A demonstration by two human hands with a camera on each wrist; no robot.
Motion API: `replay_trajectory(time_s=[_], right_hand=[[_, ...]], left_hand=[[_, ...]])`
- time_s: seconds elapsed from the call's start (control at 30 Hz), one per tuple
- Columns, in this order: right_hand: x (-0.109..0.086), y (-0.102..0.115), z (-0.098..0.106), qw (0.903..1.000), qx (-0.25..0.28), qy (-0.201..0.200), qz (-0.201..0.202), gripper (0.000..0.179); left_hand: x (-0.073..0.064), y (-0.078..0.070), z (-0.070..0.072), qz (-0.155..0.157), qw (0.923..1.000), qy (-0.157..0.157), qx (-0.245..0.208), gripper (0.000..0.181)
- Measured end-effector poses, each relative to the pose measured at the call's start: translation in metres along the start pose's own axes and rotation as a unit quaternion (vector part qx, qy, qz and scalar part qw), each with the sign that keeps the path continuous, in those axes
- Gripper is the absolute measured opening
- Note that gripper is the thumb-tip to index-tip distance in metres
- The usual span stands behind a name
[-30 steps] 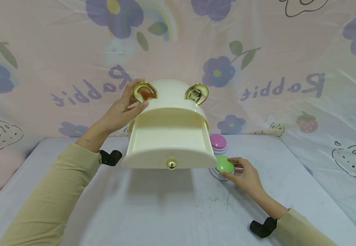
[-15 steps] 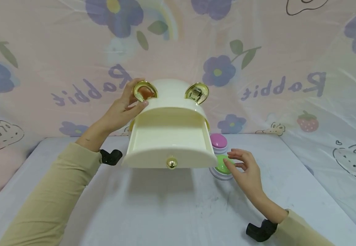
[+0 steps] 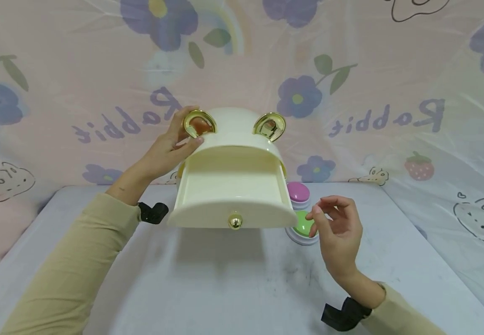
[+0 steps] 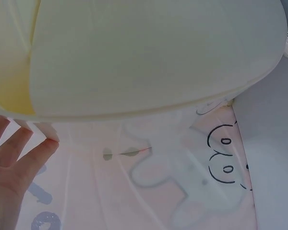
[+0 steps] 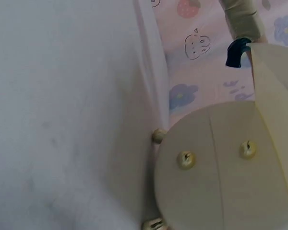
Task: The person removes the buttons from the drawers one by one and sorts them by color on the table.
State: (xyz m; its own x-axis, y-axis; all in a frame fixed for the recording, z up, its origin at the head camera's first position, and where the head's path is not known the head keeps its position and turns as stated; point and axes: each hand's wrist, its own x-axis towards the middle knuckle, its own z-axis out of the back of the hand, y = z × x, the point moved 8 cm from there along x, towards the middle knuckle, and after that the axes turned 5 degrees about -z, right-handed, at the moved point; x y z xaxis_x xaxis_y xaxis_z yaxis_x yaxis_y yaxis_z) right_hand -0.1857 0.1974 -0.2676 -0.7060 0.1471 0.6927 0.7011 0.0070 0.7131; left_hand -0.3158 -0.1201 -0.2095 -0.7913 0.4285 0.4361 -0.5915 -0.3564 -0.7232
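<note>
A cream-white storage box (image 3: 235, 125) with two gold, ear-shaped pieces stands at the middle of the table. Its upper drawer (image 3: 200, 216), which has a gold knob (image 3: 235, 221), is pulled out, and no contents show inside. My left hand (image 3: 162, 153) grips the left gold ear (image 3: 200, 124); in the left wrist view, fingertips of the left hand (image 4: 14, 167) lie at the box's edge. Loosely bent and holding nothing, my right hand (image 3: 340, 237) is raised beside a round, green-topped piece (image 3: 301, 227) with a white base, partly covering it in the head view.
Behind the green-topped piece is a similar pink-topped one (image 3: 298, 191), close to the box's right side. The right wrist view shows the box's lower front (image 5: 197, 191) with two knobs and small gold feet. A patterned cloth (image 3: 242, 74) hangs behind the white table (image 3: 225, 288).
My right hand has let go of the green-topped piece and risen, turning its palm side more to view. The left hand keeps its grip on the ear.
</note>
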Motion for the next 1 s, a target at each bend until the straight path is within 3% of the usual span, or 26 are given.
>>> replay_trajectory(time_s=[0.2, 0.37, 0.73, 1.0], right_hand=[[-0.004, 0.018, -0.015, 0.9944, 0.064, 0.003, 0.085, 0.02], [-0.011, 0.026, -0.031, 0.9859, 0.11, 0.022, 0.125, 0.02], [-0.025, 0.027, -0.063, 0.9821, 0.123, 0.055, 0.132, 0.018], [-0.033, 0.022, -0.089, 0.9786, 0.124, 0.103, 0.129, 0.019]], left_hand=[[-0.001, 0.0, 0.0, 0.006, 1.0, 0.001, 0.002, 0.063], [-0.001, 0.0, -0.001, 0.012, 0.9999, 0.003, -0.001, 0.062], [-0.002, -0.001, -0.001, 0.003, 1.0, 0.003, -0.008, 0.062], [-0.002, -0.001, -0.001, -0.001, 1.0, 0.004, -0.007, 0.063]])
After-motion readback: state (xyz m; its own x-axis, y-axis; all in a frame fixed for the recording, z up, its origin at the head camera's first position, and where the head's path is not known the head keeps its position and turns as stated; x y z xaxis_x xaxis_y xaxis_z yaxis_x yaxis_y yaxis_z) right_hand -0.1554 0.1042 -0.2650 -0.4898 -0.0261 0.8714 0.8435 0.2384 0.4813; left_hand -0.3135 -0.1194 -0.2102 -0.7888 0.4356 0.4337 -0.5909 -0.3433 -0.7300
